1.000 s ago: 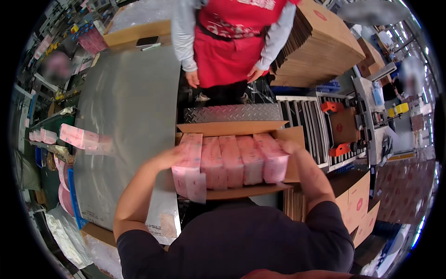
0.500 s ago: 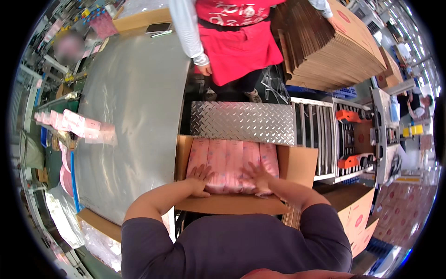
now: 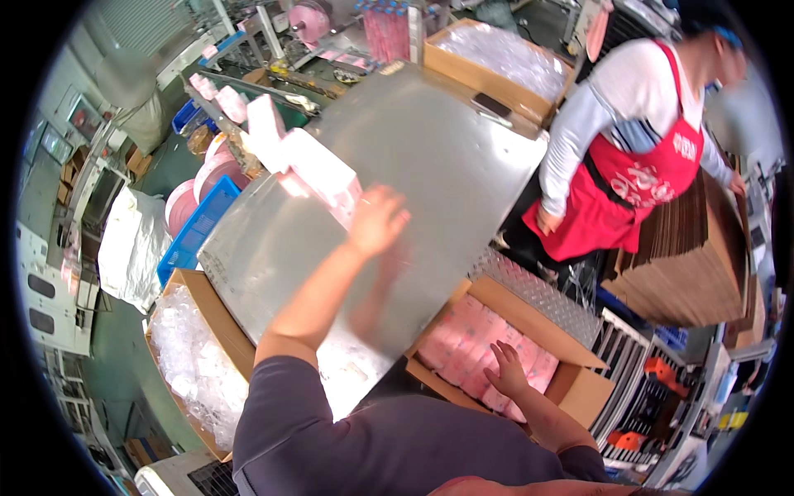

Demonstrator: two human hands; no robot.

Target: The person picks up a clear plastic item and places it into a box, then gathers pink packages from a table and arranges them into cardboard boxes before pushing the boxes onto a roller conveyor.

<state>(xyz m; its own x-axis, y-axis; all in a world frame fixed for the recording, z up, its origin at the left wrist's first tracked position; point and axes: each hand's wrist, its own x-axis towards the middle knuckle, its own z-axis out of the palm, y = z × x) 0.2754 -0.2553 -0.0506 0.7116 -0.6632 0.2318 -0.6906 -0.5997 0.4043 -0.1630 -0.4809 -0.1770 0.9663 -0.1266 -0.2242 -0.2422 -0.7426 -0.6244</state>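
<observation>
My left hand (image 3: pixel 376 221) is over the steel table, fingers apart, beside the near end of a row of pink-and-white packs (image 3: pixel 321 169). It looks close to the end pack; I cannot tell whether it touches. My right hand (image 3: pixel 507 376) is spread open above pink plastic-wrapped packs (image 3: pixel 463 343), which lie side by side in an open cardboard box (image 3: pixel 583 393). Its fingers hold nothing.
The steel table (image 3: pixel 413 140) lies left of the box. Cartons of clear plastic bags stand at its far end (image 3: pixel 504 62) and near left (image 3: pixel 194 364). A co-worker in a red apron (image 3: pixel 637 190) stands beside stacked flat cardboard (image 3: pixel 686 256). A roller conveyor (image 3: pixel 624 364) runs right.
The view has turned left. My left hand has left the box and reached across the table to the pack row. My right hand stays over the boxed packs.
</observation>
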